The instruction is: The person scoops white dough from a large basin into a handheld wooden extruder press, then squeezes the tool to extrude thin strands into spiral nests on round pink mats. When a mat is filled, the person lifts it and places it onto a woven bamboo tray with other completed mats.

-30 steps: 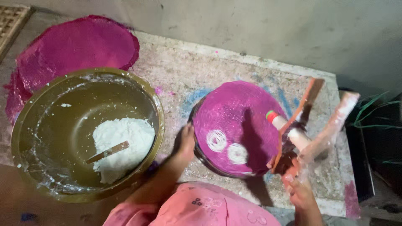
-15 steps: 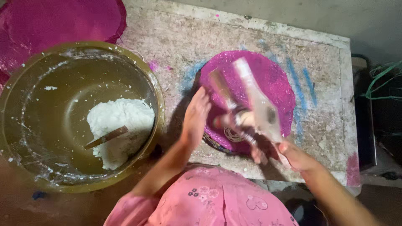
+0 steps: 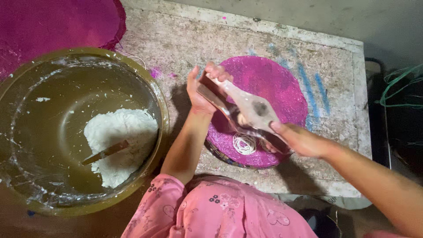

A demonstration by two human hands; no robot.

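Item: hand press [image 3: 246, 108], two long pale handles hinged together, held over a round pink mat [image 3: 273, 83]. The mat is glittery magenta and lies on a dark round tray whose edge shows at its lower side.

Left hand [image 3: 203, 88]: fingers closed around the far ends of the press handles, at the upper left rim of the mat.

Right hand [image 3: 299, 140]: clamped on the near end of the press, above the lower right part of the mat.

On the mat: a small coil of thin white strings [image 3: 244, 143], lying below the press near the mat's lower edge.

Surface: a worn stone slab [image 3: 176, 39], pale grey and mottled, with blue streaks to the right of the mat and pink specks near the bowl. Its front edge is chipped and stained.

Left of the slab: a large brass-coloured bowl [image 3: 26, 88], smeared inside, holding a mound of white dough [image 3: 123, 141] with a flat stick [image 3: 105, 152] pushed into it.

Upper left: another pink mat [image 3: 57, 22], partly out of frame, behind the bowl.

Room: a bare grey wall [image 3: 308, 17] behind the slab; green cords [image 3: 398, 83] to the far right in shadow. Lighting dim. Pink patterned sleeve [image 3: 211, 211] at bottom centre.
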